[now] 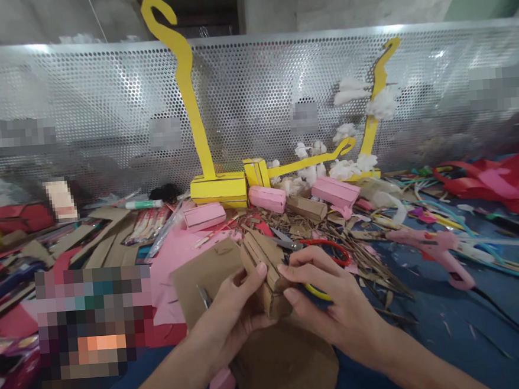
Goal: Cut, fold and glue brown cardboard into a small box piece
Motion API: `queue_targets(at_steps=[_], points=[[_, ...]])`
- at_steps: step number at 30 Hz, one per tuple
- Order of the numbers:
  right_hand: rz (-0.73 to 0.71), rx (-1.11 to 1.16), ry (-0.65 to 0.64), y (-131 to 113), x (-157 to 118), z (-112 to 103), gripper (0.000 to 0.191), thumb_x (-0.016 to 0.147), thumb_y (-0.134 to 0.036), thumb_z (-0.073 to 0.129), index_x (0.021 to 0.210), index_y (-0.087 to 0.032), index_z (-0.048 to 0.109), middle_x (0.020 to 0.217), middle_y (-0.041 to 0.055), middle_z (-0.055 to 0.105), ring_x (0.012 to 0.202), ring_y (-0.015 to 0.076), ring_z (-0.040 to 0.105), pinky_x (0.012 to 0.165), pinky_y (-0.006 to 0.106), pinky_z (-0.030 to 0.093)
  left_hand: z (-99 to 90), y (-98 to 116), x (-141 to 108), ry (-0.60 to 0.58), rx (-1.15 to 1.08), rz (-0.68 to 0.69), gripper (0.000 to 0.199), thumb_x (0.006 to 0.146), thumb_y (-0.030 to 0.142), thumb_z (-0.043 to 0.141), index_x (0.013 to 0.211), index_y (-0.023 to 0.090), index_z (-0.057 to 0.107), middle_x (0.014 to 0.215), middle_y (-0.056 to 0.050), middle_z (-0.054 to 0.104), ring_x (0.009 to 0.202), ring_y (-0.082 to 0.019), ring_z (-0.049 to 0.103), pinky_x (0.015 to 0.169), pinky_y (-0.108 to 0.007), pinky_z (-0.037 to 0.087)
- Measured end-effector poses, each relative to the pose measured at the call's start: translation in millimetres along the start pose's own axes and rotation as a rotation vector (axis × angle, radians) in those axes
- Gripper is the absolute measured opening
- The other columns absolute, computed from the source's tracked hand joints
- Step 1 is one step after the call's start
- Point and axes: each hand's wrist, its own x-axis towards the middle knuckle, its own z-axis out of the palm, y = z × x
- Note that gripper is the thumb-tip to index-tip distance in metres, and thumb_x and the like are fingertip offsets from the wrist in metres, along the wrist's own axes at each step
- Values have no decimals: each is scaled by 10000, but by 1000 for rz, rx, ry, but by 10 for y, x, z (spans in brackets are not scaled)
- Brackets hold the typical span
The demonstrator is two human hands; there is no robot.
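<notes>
A small many-sided cardboard box [272, 276] is held tilted between my hands, dark lines showing along its edges. My left hand [236, 306] grips it from the left and below, with the thumb resting on its upper face. On the right side, my right hand [328, 290] has its fingertips and thumb closed on the box's edge. Flat brown cardboard [198, 276] lies behind the left hand, and another brown sheet [289, 364] is below both hands. Scissors with red handles [338, 249] lie just beyond the right fingers, partly hidden.
A pink glue gun [436, 247] with a black cord lies at the right. Yellow box-based stands with hooked strips [217, 188] and pink boxes [334, 192] line the back, before a perforated metal panel [252, 94]. Cardboard scraps [371, 264] litter the blue surface [456, 335].
</notes>
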Motion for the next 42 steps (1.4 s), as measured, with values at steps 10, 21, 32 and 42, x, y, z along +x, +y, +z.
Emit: queue_targets(at_steps=[10, 21, 32, 42], points=[[313, 344, 72, -12, 59, -11, 224, 1007, -328, 558, 851, -221, 676, 915, 36, 578, 862, 174, 577, 769, 295, 460, -98, 81, 45, -36, 216, 221, 706, 736, 390, 873, 1343, 228, 552, 1270, -126, 690, 946, -242, 731, 639, -283, 623], [570, 613, -39, 92, 66, 67, 306, 897, -471, 706, 858, -177, 628, 743, -25, 528, 677, 117, 461, 624, 240, 397, -160, 148, 105, -144, 387, 415, 831, 728, 327, 875, 1436, 209, 455, 1292, -145, 688, 1114, -295, 695, 867, -357, 597], [523, 518, -68, 224, 18, 140, 309, 898, -481, 682, 910, -180, 611, 793, -9, 564, 702, 139, 521, 642, 262, 432, -215, 158, 152, -136, 535, 539, 809, 711, 303, 879, 1409, 235, 475, 1352, -137, 657, 1203, -306, 655, 988, -415, 548], [370, 333, 18, 302, 56, 192, 254, 884, -427, 654, 904, -174, 655, 768, 6, 598, 712, 173, 543, 672, 298, 442, -346, 118, 318, -132, 547, 673, 786, 779, 426, 818, 1437, 197, 453, 1367, -164, 640, 1208, -299, 642, 1010, -431, 531]])
